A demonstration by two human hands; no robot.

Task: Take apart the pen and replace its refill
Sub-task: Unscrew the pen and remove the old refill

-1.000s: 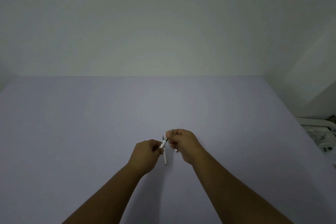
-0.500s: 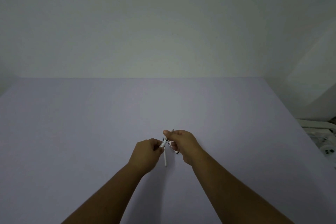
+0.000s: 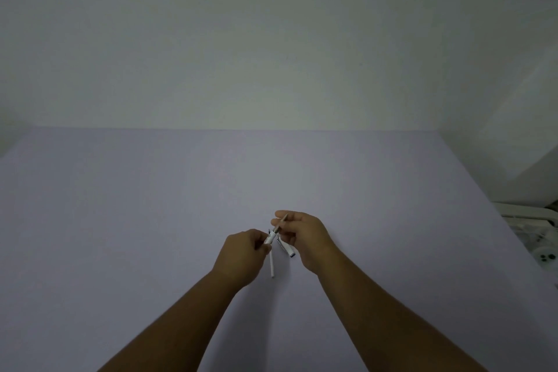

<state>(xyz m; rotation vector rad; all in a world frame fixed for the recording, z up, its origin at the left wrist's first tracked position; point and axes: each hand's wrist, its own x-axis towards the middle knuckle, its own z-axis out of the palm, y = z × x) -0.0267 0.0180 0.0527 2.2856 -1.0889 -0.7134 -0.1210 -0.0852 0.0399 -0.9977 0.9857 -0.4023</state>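
Both of my hands meet over the middle of the pale lilac table (image 3: pixel 151 220). My left hand (image 3: pixel 241 257) pinches the white pen barrel (image 3: pixel 269 240), which slants up to the right. My right hand (image 3: pixel 302 235) grips the pen's thin metal tip end (image 3: pixel 283 218) between thumb and fingers. A white refill (image 3: pixel 272 264) lies on the table just below my left hand. A second pen part with a dark end (image 3: pixel 287 250) lies beside it, under my right hand.
A white wall rises behind the table's far edge. At the far right, beyond the table's edge, stands white equipment (image 3: pixel 540 248) with dark spots.
My right hand has drawn slightly up and to the right, and a little more of the thin tip end shows. My left hand has stayed put.
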